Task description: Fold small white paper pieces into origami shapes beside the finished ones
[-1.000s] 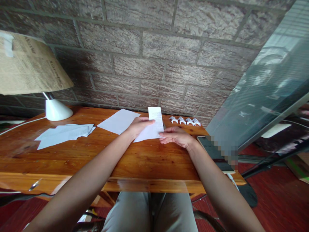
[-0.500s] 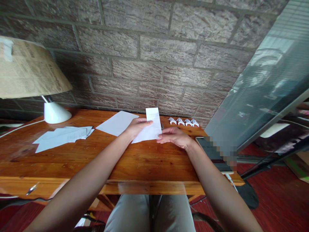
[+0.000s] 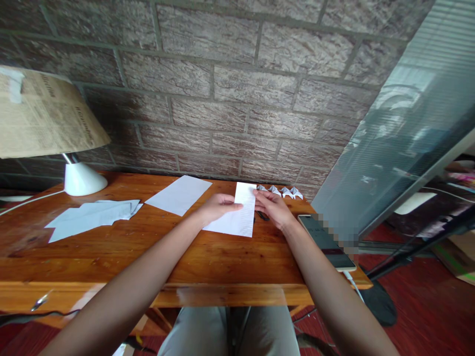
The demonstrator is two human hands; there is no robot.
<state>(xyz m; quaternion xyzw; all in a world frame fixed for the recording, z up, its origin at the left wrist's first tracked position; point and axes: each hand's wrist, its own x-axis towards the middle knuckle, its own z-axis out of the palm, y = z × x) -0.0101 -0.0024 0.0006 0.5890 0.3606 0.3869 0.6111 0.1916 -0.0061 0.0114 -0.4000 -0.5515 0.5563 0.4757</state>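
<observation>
A white sheet of paper (image 3: 240,217), folded lengthwise, lies on the wooden desk (image 3: 208,257) in front of me. My left hand (image 3: 217,206) rests on its left half with thumb and fingers closed on the paper. My right hand (image 3: 272,206) pinches the paper's upper right edge. Several small white folded paper figures (image 3: 284,191) stand in a row just behind my right hand. A small dark object (image 3: 262,216) lies beside the paper, under my right hand.
A loose white sheet (image 3: 178,194) and a spread of several sheets (image 3: 89,217) lie to the left. A lamp with a newspaper-print shade (image 3: 44,118) stands at the back left. A phone (image 3: 325,242) lies at the right edge, beside a glass panel (image 3: 401,143). A brick wall is behind.
The paper stood up with its top flap raised; now it is laid flatter on the desk. My right hand moved from the lower right corner up to the top right edge.
</observation>
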